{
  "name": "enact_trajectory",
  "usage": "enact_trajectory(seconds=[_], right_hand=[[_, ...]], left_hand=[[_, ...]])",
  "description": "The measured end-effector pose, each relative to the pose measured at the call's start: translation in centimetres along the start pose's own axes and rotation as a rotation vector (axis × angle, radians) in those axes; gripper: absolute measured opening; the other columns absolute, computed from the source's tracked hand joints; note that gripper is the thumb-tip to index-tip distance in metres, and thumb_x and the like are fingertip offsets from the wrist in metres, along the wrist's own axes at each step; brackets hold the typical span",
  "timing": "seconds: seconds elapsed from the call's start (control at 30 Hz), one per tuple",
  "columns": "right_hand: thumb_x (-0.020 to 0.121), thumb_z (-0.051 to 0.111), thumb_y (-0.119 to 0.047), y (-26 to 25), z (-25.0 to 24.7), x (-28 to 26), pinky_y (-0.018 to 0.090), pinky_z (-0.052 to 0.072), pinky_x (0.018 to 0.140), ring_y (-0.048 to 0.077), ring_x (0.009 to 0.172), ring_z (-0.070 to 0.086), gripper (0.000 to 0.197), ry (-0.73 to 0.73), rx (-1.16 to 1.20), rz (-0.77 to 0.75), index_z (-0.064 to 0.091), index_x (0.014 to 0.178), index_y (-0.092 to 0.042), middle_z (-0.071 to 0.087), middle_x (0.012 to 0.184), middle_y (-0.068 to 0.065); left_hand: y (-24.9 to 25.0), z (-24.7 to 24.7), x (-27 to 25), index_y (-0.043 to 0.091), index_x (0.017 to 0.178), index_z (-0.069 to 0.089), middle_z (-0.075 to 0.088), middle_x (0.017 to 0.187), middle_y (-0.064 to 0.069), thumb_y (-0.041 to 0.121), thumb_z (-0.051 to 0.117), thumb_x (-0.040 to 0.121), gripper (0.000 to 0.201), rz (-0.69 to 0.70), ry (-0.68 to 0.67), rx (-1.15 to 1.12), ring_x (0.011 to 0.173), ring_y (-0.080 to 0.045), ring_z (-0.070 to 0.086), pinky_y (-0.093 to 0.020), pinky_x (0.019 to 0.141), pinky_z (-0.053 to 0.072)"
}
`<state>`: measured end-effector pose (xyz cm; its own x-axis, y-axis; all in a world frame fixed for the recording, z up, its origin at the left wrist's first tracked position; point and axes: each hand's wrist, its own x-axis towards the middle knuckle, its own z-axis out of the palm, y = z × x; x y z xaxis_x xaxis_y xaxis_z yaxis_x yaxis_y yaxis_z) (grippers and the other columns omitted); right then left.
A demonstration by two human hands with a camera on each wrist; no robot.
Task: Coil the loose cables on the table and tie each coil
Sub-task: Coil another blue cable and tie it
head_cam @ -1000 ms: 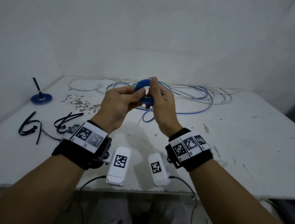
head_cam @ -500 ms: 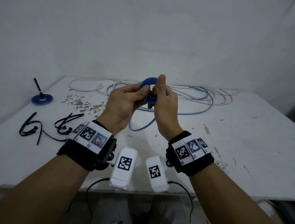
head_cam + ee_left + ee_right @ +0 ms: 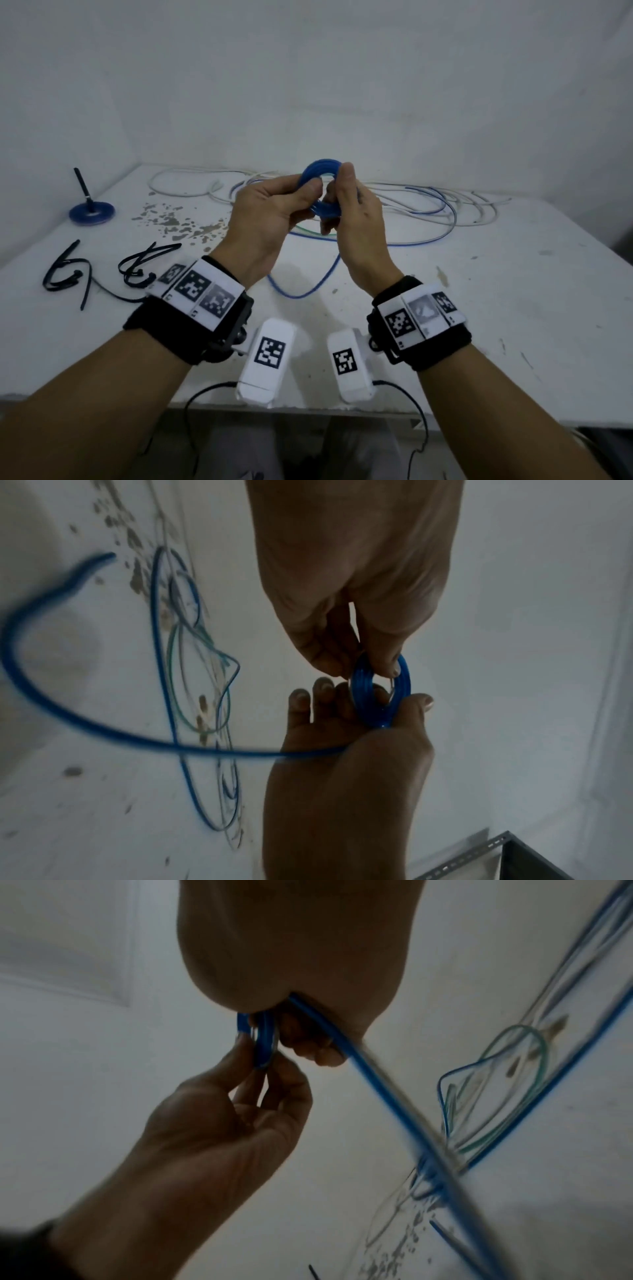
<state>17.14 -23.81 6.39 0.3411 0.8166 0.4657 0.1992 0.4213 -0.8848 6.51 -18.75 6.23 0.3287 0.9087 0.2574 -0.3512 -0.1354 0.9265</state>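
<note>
Table (image 3: 513, 308), white and paint-flecked, fills the head view; loose white, blue and green cables (image 3: 428, 205) sprawl across its far side from 11 to 1 o'clock. At 9 o'clock lie black cable ties (image 3: 68, 274), and beyond them, toward 10 o'clock, a finished blue coil (image 3: 91, 211) with a black tie standing upright from it. Left hand (image 3: 270, 219) and right hand (image 3: 356, 226) meet above the table's centre, both closed on a small blue cable coil (image 3: 320, 169) held clear of the surface. In the left wrist view the left thumb and forefinger pinch the coil's near rim, while the right thumb and fingers clamp the opposite side (image 3: 380, 693). The unwound tail of blue cable (image 3: 308, 287) leaves under the right palm, sags to the table at 6 o'clock and runs back to the pile.

Judgement: winding is in hand and tail remains. To do it well, the left pinch should pin all turns flat together while the right hand feeds each new turn alongside the last, under light, even tension, letting the tail untwist freely. A tie comes only once the end is in.
</note>
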Motion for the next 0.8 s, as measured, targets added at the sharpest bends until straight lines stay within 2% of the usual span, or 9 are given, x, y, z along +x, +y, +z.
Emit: enact_trajectory(seconds=[0.07,0.13,0.3,0.37,0.47,0.53,0.67,0.73,0.8], right_hand=[[0.108,0.035,-0.028,0.2,-0.3,-0.1,0.023,0.039,0.059,0.003,0.052,0.044,0.052,-0.008,-0.049,-0.049,0.052,0.058,-0.034,0.048,0.052,-0.015],[0.107,0.038,-0.027,0.2,-1.0,0.2,0.013,0.038,0.059,-0.001,0.052,0.047,0.050,-0.081,-0.143,-0.071,0.052,0.060,-0.036,0.049,0.051,-0.020],[0.105,0.042,-0.036,0.3,-2.1,1.1,0.028,0.035,0.057,0.008,0.056,0.037,0.046,-0.222,-0.302,-0.034,0.043,0.061,-0.023,0.039,0.058,-0.009],[0.105,0.043,-0.036,0.3,-1.5,0.8,0.032,0.039,0.059,0.011,0.060,0.040,0.046,-0.115,-0.205,-0.049,0.050,0.064,-0.017,0.041,0.062,0.000],[0.107,0.038,-0.031,0.5,-0.7,0.4,0.017,0.038,0.057,0.006,0.056,0.041,0.049,0.015,-0.048,-0.067,0.050,0.064,-0.010,0.043,0.060,-0.003],[0.108,0.035,-0.029,0.8,-1.0,0.5,0.016,0.038,0.060,0.006,0.059,0.043,0.047,-0.037,-0.073,-0.081,0.052,0.070,-0.007,0.046,0.064,0.001],[0.108,0.035,-0.027,0.4,-2.0,1.4,0.013,0.034,0.060,-0.001,0.057,0.042,0.041,-0.158,-0.343,-0.108,0.045,0.068,-0.023,0.043,0.064,-0.010],[0.108,0.035,-0.030,0.3,-2.0,1.6,0.016,0.034,0.060,0.001,0.058,0.042,0.041,-0.145,-0.376,-0.112,0.047,0.070,-0.018,0.044,0.065,-0.009],[0.108,0.035,-0.034,0.5,-1.8,1.3,0.030,0.040,0.060,0.007,0.063,0.043,0.045,-0.092,-0.295,-0.094,0.050,0.075,-0.008,0.046,0.067,0.001]], left_hand=[[-0.3,0.0,-0.4,0.007,0.094,0.072,0.075,0.079,0.002,0.006,0.059,0.093,0.013,-0.029,-0.062,-0.009,0.077,-0.011,0.070,-0.024,0.078,0.056],[0.0,-0.7,-0.5,0.010,0.096,0.072,0.076,0.083,0.003,0.009,0.060,0.093,0.013,-0.028,-0.138,0.104,0.080,-0.010,0.070,-0.022,0.074,0.054],[1.2,-1.5,-0.2,0.012,0.094,0.073,0.071,0.064,0.012,0.008,0.064,0.092,0.010,0.036,-0.175,0.394,0.058,0.001,0.060,-0.011,0.057,0.045],[1.1,-0.9,-0.3,0.011,0.102,0.072,0.074,0.070,0.008,0.006,0.064,0.091,0.014,0.040,-0.130,0.293,0.066,-0.003,0.066,-0.016,0.064,0.052],[0.5,-0.3,-0.3,0.010,0.099,0.074,0.077,0.086,-0.002,0.008,0.065,0.090,0.013,0.013,-0.073,0.175,0.081,-0.016,0.071,-0.030,0.079,0.057],[0.4,-0.3,-0.2,0.011,0.096,0.075,0.077,0.085,-0.001,0.009,0.066,0.090,0.011,0.001,-0.053,0.176,0.079,-0.015,0.070,-0.028,0.076,0.057],[0.7,-0.7,0.0,0.012,0.094,0.075,0.074,0.074,0.001,0.010,0.069,0.089,0.009,-0.013,-0.033,0.213,0.067,-0.010,0.066,-0.021,0.065,0.054],[0.7,-0.6,0.1,0.012,0.097,0.075,0.074,0.075,0.001,0.011,0.069,0.089,0.011,-0.003,-0.029,0.228,0.069,-0.011,0.066,-0.021,0.067,0.055],[0.7,-0.3,0.3,0.013,0.097,0.075,0.075,0.075,0.002,0.011,0.068,0.089,0.011,0.009,-0.030,0.219,0.070,-0.011,0.066,-0.022,0.069,0.055]])
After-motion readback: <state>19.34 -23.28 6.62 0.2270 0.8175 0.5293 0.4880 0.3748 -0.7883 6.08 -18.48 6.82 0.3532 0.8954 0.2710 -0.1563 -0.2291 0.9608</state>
